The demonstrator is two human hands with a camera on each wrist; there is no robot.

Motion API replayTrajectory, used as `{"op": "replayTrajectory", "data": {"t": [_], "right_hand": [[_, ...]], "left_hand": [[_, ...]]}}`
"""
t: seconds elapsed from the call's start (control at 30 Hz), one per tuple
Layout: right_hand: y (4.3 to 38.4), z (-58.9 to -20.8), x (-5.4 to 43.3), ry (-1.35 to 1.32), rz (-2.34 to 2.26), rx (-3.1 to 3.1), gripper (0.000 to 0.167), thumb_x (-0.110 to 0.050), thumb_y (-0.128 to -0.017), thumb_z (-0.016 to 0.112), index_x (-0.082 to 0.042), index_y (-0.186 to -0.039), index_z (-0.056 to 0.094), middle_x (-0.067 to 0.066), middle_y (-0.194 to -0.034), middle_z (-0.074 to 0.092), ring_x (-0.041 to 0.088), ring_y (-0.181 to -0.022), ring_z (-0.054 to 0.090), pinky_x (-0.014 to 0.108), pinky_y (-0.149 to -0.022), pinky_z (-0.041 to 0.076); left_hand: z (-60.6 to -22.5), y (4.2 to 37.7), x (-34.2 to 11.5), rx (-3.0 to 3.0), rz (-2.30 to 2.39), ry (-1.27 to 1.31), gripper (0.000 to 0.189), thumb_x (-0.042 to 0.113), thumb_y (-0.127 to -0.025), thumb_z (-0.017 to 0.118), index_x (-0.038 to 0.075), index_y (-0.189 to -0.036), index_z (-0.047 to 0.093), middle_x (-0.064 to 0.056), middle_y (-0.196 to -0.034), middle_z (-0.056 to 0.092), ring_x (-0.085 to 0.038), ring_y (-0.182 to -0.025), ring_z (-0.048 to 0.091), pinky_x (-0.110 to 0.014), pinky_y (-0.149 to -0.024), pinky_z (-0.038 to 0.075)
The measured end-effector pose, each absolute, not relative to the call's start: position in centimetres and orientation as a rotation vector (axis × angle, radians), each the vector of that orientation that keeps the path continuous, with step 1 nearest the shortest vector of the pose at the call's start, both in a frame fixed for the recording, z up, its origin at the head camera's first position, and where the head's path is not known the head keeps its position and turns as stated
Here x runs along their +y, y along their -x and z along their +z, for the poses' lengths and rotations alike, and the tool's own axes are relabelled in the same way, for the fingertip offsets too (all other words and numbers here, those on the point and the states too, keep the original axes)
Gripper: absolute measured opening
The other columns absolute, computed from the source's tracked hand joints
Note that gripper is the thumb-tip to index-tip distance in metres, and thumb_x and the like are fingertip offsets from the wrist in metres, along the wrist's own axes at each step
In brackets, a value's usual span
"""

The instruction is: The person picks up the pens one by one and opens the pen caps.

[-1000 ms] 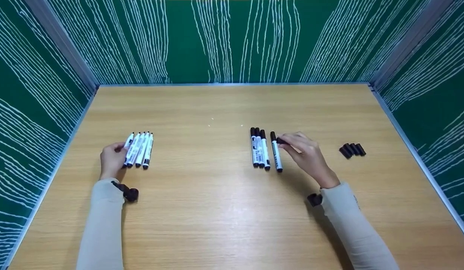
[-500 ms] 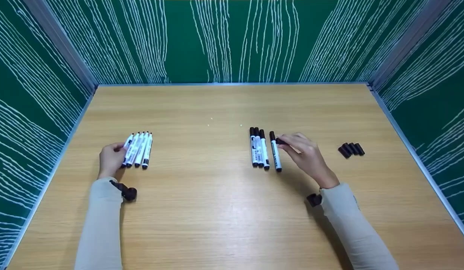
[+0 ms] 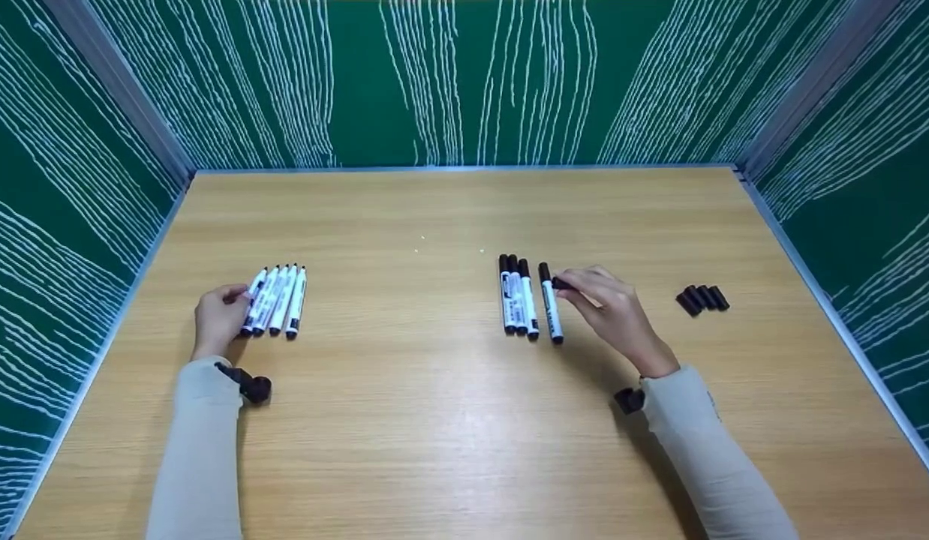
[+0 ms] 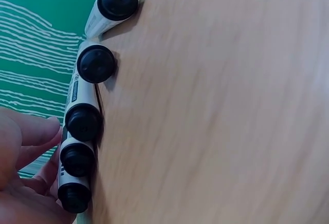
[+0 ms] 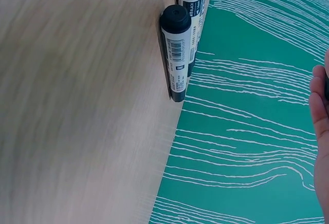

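In the head view my left hand point(image 3: 219, 319) lies at the left side of a row of several uncapped white markers point(image 3: 287, 300), its fingertips right at the outermost one. The left wrist view shows the thumb point(image 4: 41, 127) beside the black-ended markers point(image 4: 82, 93), other fingers partly hidden behind them. Between thumb and fingers, my right hand point(image 3: 611, 311) pinches a small black marker cap point(image 3: 560, 283), held just right of a capped marker point(image 3: 551, 304). Left of that one, 3 more capped markers point(image 3: 516, 296) lie side by side.
Several loose black marker caps point(image 3: 702, 299) lie together at the right of the wooden table point(image 3: 434, 420). Small white specks point(image 3: 482, 250) dot its middle. Green walls point(image 3: 464, 82) with white lines stand around the back and sides.
My left hand has shifted slightly left, uncovering more of the outermost uncapped marker. My right hand stays in place with the marker cap.
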State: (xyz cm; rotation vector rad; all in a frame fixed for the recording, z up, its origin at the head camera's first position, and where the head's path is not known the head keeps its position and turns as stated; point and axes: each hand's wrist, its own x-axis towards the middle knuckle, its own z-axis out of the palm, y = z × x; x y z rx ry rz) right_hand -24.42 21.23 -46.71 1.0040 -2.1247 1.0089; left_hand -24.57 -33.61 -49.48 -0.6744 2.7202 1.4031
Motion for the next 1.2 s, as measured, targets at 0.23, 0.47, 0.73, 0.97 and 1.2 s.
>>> {"op": "replayTrajectory", "data": {"t": [0.23,0.47,0.73,0.97,1.2], "right_hand": [[24.4,-46.7,21.1,-1.006,1.010,-2.118,0.033,0.010,-0.076,0.072,0.002,-0.108,0.070,0.022,-0.099,0.071,0.029,-0.091,0.067,0.013,-0.090,0.049],[24.4,-46.5,21.3,-1.004,0.985,-2.118,0.033,0.010,-0.076,0.072,0.001,-0.108,0.071,0.017,-0.098,0.073,0.027,-0.089,0.066,0.010,-0.089,0.047],[24.4,-46.3,21.6,-0.998,0.976,-2.138,0.031,0.009,-0.076,0.072,0.002,-0.107,0.071,0.016,-0.099,0.073,0.027,-0.090,0.066,0.009,-0.088,0.047],[24.6,-46.3,22.3,-0.927,0.962,-2.150,0.029,0.008,-0.076,0.072,0.003,-0.104,0.071,0.015,-0.098,0.073,0.026,-0.090,0.063,0.008,-0.088,0.045],[24.9,-46.5,23.9,-0.770,0.981,-2.183,0.026,0.006,-0.077,0.073,0.000,-0.102,0.073,0.014,-0.096,0.073,0.020,-0.089,0.056,0.010,-0.083,0.041]], "left_hand": [[-49.2,24.5,-33.6,2.732,1.428,0.695,0.041,0.018,-0.101,0.041,0.001,-0.137,0.050,-0.020,-0.133,0.054,-0.028,-0.120,0.049,-0.031,-0.095,0.042],[-48.4,24.5,-33.4,2.776,1.474,0.713,0.042,0.023,-0.101,0.041,0.004,-0.137,0.051,-0.017,-0.133,0.052,-0.024,-0.115,0.048,-0.024,-0.085,0.041],[-47.3,24.5,-32.3,2.739,1.595,0.662,0.044,0.029,-0.103,0.039,0.010,-0.141,0.047,-0.011,-0.138,0.048,-0.019,-0.116,0.044,-0.026,-0.091,0.041],[-46.6,24.8,-30.7,2.707,1.681,0.569,0.043,0.031,-0.103,0.039,0.013,-0.142,0.046,-0.010,-0.141,0.047,-0.016,-0.114,0.045,-0.024,-0.091,0.041],[-45.8,25.1,-28.3,2.642,1.758,0.498,0.043,0.034,-0.102,0.043,0.016,-0.141,0.048,-0.008,-0.140,0.049,-0.016,-0.115,0.045,-0.027,-0.097,0.040]]}}
